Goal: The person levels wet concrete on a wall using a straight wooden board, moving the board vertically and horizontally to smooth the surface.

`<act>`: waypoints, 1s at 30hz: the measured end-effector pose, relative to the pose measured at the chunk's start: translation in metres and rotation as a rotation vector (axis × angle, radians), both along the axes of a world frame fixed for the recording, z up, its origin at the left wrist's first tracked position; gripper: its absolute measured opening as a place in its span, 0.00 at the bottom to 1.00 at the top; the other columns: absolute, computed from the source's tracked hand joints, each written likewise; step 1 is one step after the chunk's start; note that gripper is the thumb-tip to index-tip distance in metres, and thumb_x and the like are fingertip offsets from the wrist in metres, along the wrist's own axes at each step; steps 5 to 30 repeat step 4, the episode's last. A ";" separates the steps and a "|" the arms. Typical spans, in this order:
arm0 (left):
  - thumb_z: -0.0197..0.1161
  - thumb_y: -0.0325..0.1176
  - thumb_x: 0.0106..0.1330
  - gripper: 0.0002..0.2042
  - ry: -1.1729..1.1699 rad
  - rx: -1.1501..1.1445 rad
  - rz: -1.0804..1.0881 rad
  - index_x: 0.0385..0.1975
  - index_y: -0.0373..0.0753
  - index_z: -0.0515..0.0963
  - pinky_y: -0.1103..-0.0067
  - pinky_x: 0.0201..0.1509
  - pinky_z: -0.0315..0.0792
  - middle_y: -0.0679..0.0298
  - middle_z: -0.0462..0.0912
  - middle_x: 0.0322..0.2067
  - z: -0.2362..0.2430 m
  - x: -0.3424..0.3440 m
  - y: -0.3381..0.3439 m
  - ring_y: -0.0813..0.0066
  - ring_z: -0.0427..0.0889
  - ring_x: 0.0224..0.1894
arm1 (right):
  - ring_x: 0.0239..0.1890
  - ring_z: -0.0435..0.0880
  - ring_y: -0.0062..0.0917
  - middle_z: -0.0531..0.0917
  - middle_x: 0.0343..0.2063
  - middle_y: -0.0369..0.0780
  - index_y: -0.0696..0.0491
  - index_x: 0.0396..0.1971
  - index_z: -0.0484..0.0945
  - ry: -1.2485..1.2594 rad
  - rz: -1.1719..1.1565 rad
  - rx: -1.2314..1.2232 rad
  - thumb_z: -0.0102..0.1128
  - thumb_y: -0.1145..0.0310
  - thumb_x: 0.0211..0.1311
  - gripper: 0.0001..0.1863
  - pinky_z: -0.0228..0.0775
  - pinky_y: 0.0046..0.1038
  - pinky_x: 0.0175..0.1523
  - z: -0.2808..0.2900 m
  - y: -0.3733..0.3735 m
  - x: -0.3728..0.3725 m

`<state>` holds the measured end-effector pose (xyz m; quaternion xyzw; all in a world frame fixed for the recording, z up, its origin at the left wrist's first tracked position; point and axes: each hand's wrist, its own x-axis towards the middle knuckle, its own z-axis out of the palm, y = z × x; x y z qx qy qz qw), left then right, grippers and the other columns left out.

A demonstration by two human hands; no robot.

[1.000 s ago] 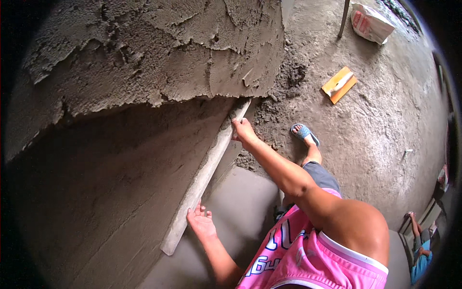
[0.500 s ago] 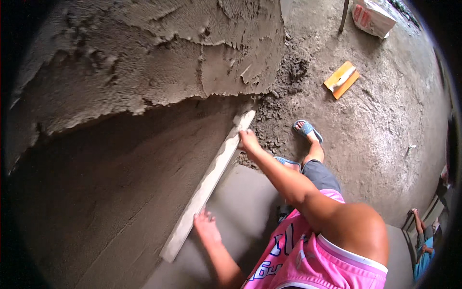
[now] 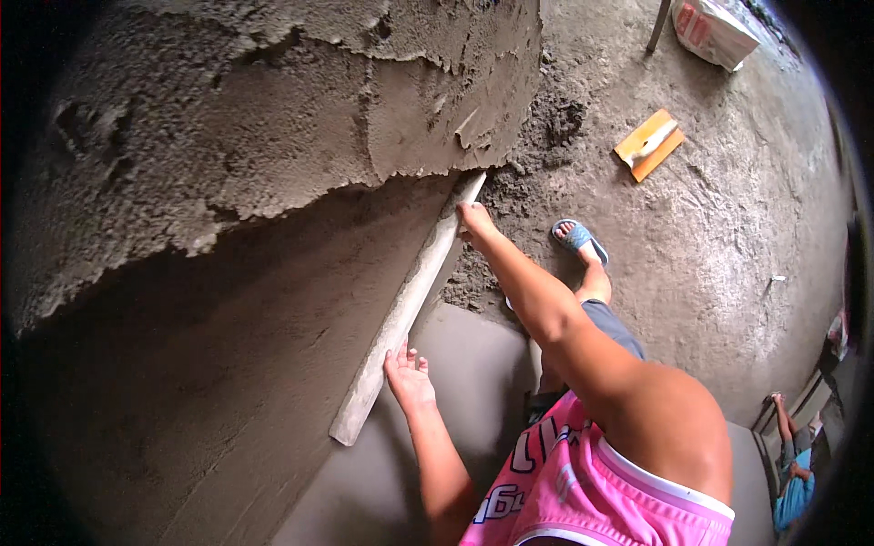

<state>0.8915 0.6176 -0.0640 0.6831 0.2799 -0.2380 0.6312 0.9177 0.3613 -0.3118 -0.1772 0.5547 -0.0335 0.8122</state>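
A long, pale, mortar-smeared straightedge lies slantwise against a plastered wall. Its upper end meets the ragged lower edge of a thick, rough band of wet mortar. Near that end my right hand is closed around the bar, the thumb on its face. Lower down, my left hand presses its side to the bar's edge, its fingers loose and apart. The fingers of my right hand behind the bar are hidden.
An orange float with a pale handle lies on the rough floor. Crumbled mortar lines the wall's foot. Beyond are a white sack and an upright post. A person in blue is at the far right.
The straightedge and both hands have moved up along the wall, and the bar's top now reaches the rough mortar's lower edge. My left hand's fingers have spread.
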 end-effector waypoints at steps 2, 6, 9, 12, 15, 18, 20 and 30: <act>0.54 0.52 0.66 0.22 -0.004 0.002 -0.012 0.54 0.47 0.71 0.77 0.47 0.64 0.67 0.76 0.54 0.011 0.001 0.006 0.80 0.71 0.41 | 0.49 0.75 0.31 0.76 0.45 0.39 0.51 0.50 0.71 -0.026 -0.003 -0.002 0.53 0.54 0.65 0.20 0.73 0.50 0.46 0.011 -0.001 -0.002; 0.54 0.53 0.66 0.23 -0.045 0.016 -0.064 0.55 0.47 0.70 0.77 0.47 0.64 0.67 0.76 0.54 0.027 -0.001 0.011 0.79 0.70 0.43 | 0.53 0.73 0.31 0.74 0.51 0.40 0.50 0.54 0.68 -0.063 -0.008 0.017 0.55 0.53 0.65 0.23 0.72 0.53 0.51 0.044 -0.001 -0.005; 0.54 0.53 0.66 0.23 -0.045 0.016 -0.064 0.55 0.47 0.70 0.77 0.47 0.64 0.67 0.76 0.54 0.027 -0.001 0.011 0.79 0.70 0.43 | 0.53 0.73 0.31 0.74 0.51 0.40 0.50 0.54 0.68 -0.063 -0.008 0.017 0.55 0.53 0.65 0.23 0.72 0.53 0.51 0.044 -0.001 -0.005; 0.54 0.53 0.66 0.23 -0.045 0.016 -0.064 0.55 0.47 0.70 0.77 0.47 0.64 0.67 0.76 0.54 0.027 -0.001 0.011 0.79 0.70 0.43 | 0.53 0.73 0.31 0.74 0.51 0.40 0.50 0.54 0.68 -0.063 -0.008 0.017 0.55 0.53 0.65 0.23 0.72 0.53 0.51 0.044 -0.001 -0.005; 0.54 0.53 0.66 0.23 -0.045 0.016 -0.064 0.55 0.47 0.70 0.77 0.47 0.64 0.67 0.76 0.54 0.027 -0.001 0.011 0.79 0.70 0.43 | 0.53 0.73 0.31 0.74 0.51 0.40 0.50 0.54 0.68 -0.063 -0.008 0.017 0.55 0.53 0.65 0.23 0.72 0.53 0.51 0.044 -0.001 -0.005; 0.54 0.53 0.66 0.23 -0.045 0.016 -0.064 0.55 0.47 0.70 0.77 0.47 0.64 0.67 0.76 0.54 0.027 -0.001 0.011 0.79 0.70 0.43 | 0.53 0.73 0.31 0.74 0.51 0.40 0.50 0.54 0.68 -0.063 -0.008 0.017 0.55 0.53 0.65 0.23 0.72 0.53 0.51 0.044 -0.001 -0.005; 0.54 0.53 0.66 0.23 -0.045 0.016 -0.064 0.55 0.47 0.70 0.77 0.47 0.64 0.67 0.76 0.54 0.027 -0.001 0.011 0.79 0.70 0.43 | 0.53 0.73 0.31 0.74 0.51 0.40 0.50 0.54 0.68 -0.063 -0.008 0.017 0.55 0.53 0.65 0.23 0.72 0.53 0.51 0.044 -0.001 -0.005; 0.54 0.53 0.66 0.23 -0.045 0.016 -0.064 0.55 0.47 0.70 0.77 0.47 0.64 0.67 0.76 0.54 0.027 -0.001 0.011 0.79 0.70 0.43 | 0.53 0.73 0.31 0.74 0.51 0.40 0.50 0.54 0.68 -0.063 -0.008 0.017 0.55 0.53 0.65 0.23 0.72 0.53 0.51 0.044 -0.001 -0.005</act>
